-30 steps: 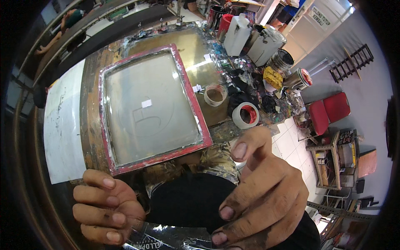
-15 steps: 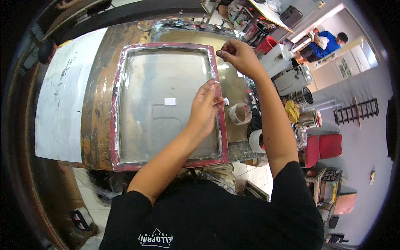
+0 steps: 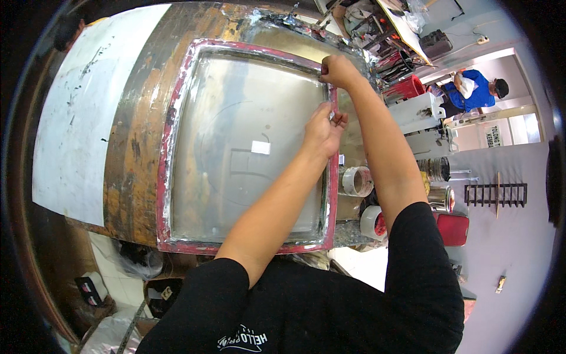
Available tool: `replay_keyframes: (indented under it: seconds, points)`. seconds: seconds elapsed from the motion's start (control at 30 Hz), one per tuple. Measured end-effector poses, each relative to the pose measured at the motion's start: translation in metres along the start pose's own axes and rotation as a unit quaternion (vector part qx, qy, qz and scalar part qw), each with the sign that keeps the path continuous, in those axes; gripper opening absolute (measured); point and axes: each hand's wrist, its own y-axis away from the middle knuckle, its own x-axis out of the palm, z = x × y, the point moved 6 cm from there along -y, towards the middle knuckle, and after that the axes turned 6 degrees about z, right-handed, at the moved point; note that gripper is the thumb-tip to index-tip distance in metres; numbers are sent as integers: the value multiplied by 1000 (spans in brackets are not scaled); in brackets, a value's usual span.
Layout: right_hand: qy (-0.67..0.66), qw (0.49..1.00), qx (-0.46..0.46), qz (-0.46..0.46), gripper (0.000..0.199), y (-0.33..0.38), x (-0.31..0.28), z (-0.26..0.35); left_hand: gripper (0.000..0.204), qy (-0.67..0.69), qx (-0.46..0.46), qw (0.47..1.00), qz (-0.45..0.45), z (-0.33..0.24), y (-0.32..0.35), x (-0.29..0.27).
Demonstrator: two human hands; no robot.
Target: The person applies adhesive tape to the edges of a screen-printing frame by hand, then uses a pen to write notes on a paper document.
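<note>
A silk-screen printing frame with red, paint-smeared edges lies on the worktable, its pale mesh showing a faint circular design. A small white rectangle sits on the mesh. My left hand is over the frame's right side, thumb and fingertips pinched near the edge. At the frame's far right corner, my right hand is closed with its fingertips down by the rim. Whatever either hand pinches is too thin or hidden to make out.
Right of the frame stand a clear tub and a white roll. A white sheet covers the table's left part. White containers, a red bucket and cans stand beyond my right arm. A person in blue is in the doorway.
My right hand has come down onto the frame's far right corner, its fingers curled in more. The left hand remains by the right edge. My view has shifted and tilted.
</note>
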Motion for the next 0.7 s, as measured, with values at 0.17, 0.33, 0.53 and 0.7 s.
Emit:
replay_keyframes:
  seconds: [0.17, 0.33, 0.53, 0.7]
  points:
    - [70, 997, 26, 15, 19, -8, 2, 3, 14, 47, -14, 999, -7, 0, -8, 6]
    - [123, 990, 70, 7, 22, -9, 6, 15, 15, 65, -25, 997, -24, -4, -11, 3]
    - [128, 985, 67, -89, 39, -6, 14, 0, 24, 59, -47, 997, -2, 1, -19, -1]
    - [97, 966, 229, -70, 71, 1, 19, -17, 23, 78, -71, 994, -4, -1, -23, -6]
